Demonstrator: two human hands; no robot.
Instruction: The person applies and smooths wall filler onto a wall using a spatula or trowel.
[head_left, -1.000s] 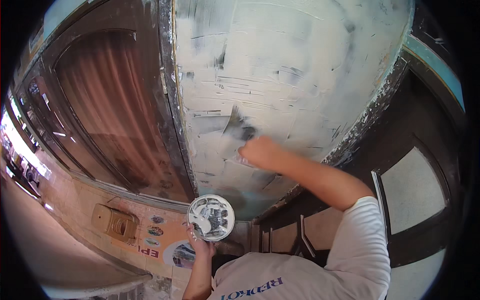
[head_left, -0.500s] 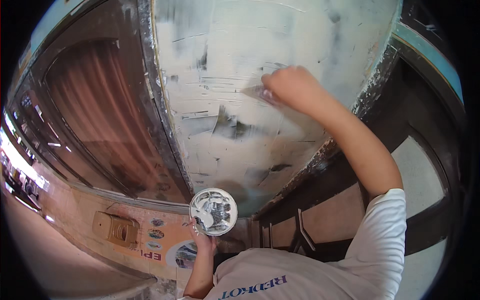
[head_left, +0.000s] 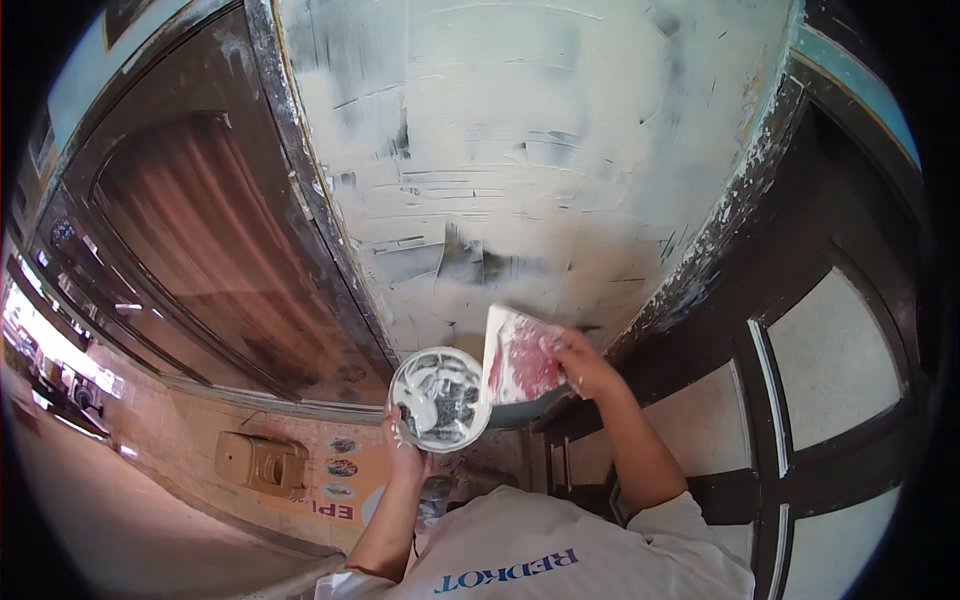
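Note:
My left hand (head_left: 406, 456) grips a round tub (head_left: 445, 448) from its near left side. White putty (head_left: 421, 409) lies in smears inside the tub, with darker bare patches between. In my right hand (head_left: 587, 366) is a flat red putty spreader (head_left: 527, 357), coated with white paste on its face and along its pale edge. The spreader's left edge is at the tub's right rim; whether they touch I cannot tell. Ahead stands a wall panel (head_left: 520, 90) covered in pale putty, with ridges and dark grey patches showing through.
Left of the panel is a dark-framed door or window (head_left: 190, 240) with a reddish-brown curtain. On the right is a dark panelled door (head_left: 740, 400) with light insets. A brown plastic stool (head_left: 262, 462) and a printed orange sheet (head_left: 340, 490) are on the floor at lower left.
My right hand has come down from the wall with the spreader to the tub's right side. The tub in my left hand sits slightly higher and further right in view.

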